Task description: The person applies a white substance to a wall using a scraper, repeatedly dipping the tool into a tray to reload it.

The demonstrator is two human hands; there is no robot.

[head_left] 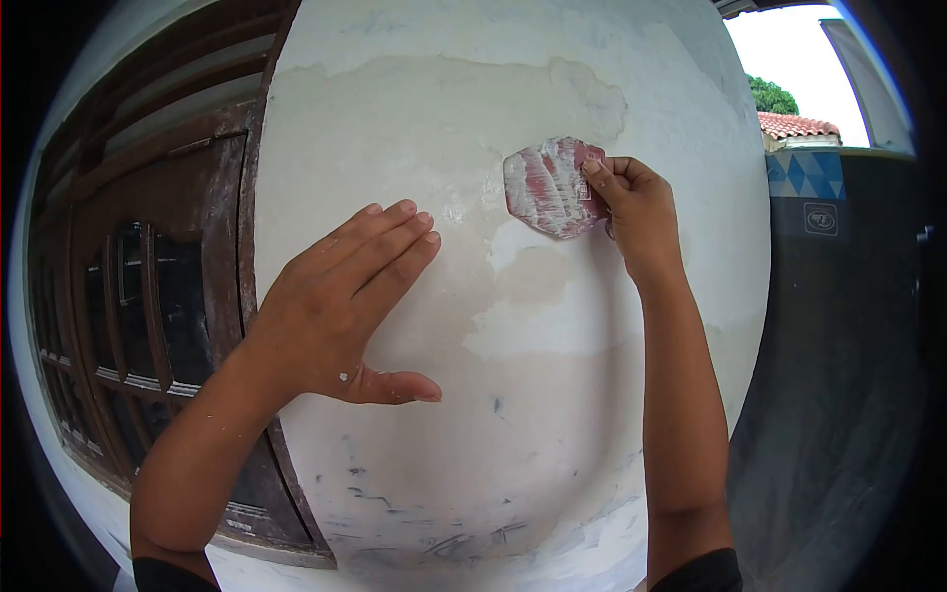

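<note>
My right hand point(641, 219) pinches a flat maroon putty spreader point(552, 189) by its right edge, thumb on the near face. White putty smears cover much of that face. The spreader overlaps the upper middle of the pale wall point(414, 128). Farther left and lower, my left hand point(330, 311) is open with its palm toward the wall, fingers straight and thumb held apart. A small white fleck sits near the base of its thumb. Damp-looking beige patches and whiter areas lie on the wall between the hands, with dark scuffs lower down.
A dark brown wooden door or window frame with glass panes point(178, 296) borders the wall on the left. To the right stands a dark panel point(843, 345) with a blue patterned strip point(809, 176) at its top. Beyond are a tiled roof point(797, 125) and a tree point(772, 96).
</note>
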